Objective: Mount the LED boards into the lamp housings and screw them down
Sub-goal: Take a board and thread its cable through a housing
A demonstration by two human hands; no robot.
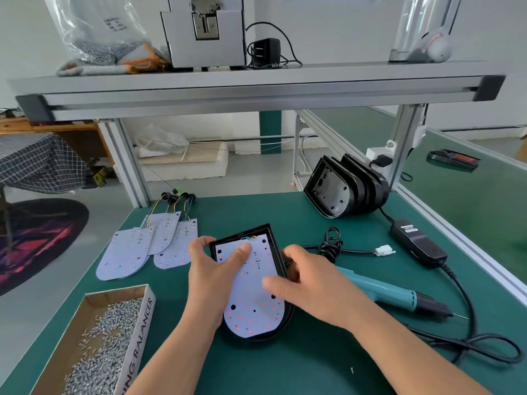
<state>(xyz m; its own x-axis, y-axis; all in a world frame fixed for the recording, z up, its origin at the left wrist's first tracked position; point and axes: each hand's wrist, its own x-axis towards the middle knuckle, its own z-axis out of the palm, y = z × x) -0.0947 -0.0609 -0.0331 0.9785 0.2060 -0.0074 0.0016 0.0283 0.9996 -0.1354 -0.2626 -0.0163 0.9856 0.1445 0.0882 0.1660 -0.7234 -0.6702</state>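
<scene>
A black lamp housing (243, 234) lies in the middle of the green mat with a white LED board (253, 306) set inside it. My left hand (212, 276) grips the housing's left edge, its thumb pressing on the board's upper part. My right hand (306, 283) holds the housing's right edge, its thumb lying on the board. Several more LED boards (148, 246) with coloured wires lie fanned out to the left. A stack of empty black housings (345, 189) stands at the back right. A teal electric screwdriver (390, 295) lies right of my hands.
A cardboard box of screws (105, 340) sits at the front left. The screwdriver's black power adapter (417, 243) and cable (467, 342) trail along the right side. An aluminium shelf (256, 89) spans overhead. A single screw (352, 370) lies on the mat near the front.
</scene>
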